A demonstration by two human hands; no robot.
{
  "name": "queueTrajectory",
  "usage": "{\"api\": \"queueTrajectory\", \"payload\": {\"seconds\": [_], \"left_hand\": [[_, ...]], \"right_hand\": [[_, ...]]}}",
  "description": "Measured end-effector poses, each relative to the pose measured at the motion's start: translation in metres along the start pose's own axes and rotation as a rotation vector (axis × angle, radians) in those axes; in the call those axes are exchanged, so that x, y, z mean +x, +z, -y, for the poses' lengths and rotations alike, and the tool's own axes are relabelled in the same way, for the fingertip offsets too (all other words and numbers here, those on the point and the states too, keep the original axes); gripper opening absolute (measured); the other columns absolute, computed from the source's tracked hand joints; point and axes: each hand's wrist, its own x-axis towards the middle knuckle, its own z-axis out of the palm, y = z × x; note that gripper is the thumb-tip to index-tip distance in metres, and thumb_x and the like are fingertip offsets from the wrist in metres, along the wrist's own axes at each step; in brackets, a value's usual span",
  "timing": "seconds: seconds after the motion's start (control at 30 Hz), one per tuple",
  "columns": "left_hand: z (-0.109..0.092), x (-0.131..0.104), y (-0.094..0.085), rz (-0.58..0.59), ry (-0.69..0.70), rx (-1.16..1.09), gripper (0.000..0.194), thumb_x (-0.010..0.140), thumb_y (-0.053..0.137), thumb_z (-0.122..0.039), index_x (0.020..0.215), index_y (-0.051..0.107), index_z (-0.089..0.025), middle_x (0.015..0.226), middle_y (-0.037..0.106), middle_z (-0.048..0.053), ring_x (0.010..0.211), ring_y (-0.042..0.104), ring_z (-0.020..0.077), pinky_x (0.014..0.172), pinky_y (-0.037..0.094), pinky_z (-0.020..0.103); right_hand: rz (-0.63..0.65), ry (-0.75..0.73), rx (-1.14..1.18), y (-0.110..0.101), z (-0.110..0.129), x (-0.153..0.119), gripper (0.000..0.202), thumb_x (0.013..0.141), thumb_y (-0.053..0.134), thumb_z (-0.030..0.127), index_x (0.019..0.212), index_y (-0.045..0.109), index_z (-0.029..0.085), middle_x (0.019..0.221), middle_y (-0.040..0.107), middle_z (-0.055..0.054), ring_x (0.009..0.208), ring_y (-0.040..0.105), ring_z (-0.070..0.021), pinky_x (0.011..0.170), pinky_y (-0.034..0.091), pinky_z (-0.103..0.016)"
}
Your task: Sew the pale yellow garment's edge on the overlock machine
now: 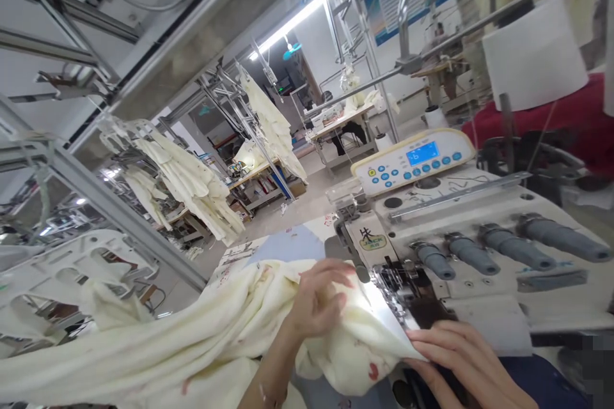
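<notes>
Pressing the cream fabric (201, 345) with flattened left hand (316, 300), you are pinning its corner under your flat, unclosed right hand (460, 358) fingers, just below the sewing machine's presser foot (398, 278).

Left hand (319, 299) up from bottom centre, forearm angled up-right, palm down, fingers curled and bunched. Right hand (460, 354) lower right, flat, palm down, fingers extended together pointing left. Hands near, not touching.
</notes>
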Motion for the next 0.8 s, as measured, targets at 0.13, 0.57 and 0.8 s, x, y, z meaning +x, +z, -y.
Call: {"api": "queueTrajectory", "payload": {"seconds": [0.13, 0.57, 0.8], "left_hand": [[-0.023, -0.008, -0.021, 0.267, 0.063, 0.251, 0.028, 0.081, 0.051, -0.02, 0.104, 0.066, -0.017, 0.096, 0.07, 0.01, 0.096, 0.059, 0.023, 0.096, 0.04, 0.04], [-0.095, 0.016, -0.024, 0.619, 0.245, 0.156, 0.013, 0.091, 0.057, -0.02, 0.08, 0.065, -0.021, 0.083, 0.071, 0.003, 0.081, 0.063, 0.0141, 0.089, 0.042, 0.029], [-0.06, 0.0, 0.002, 0.571, 0.349, 0.2, 0.036, 0.078, 0.046, -0.01, 0.112, 0.056, -0.013, 0.115, 0.063, 0.009, 0.107, 0.057, 0.017, 0.097, 0.039, 0.032]], "right_hand": [[0.072, -0.012, -0.002, -0.001, -0.005, -0.007, 0.009, 0.086, 0.062, 0.015, 0.094, 0.063, 0.019, 0.091, 0.063, -0.005, 0.09, 0.058, -0.0187, 0.079, 0.05, -0.033], [0.545, 0.068, 0.024, -0.014, 0.015, 0.031, 0.014, 0.081, 0.065, 0.026, 0.091, 0.056, 0.022, 0.092, 0.06, -0.002, 0.091, 0.058, -0.017, 0.074, 0.054, -0.025], [0.315, 0.045, 0.081, -0.03, 0.031, -0.007, 0.013, 0.09, 0.058, 0.032, 0.088, 0.053, 0.021, 0.09, 0.063, -0.004, 0.095, 0.062, -0.0151, 0.083, 0.052, -0.018]]}}
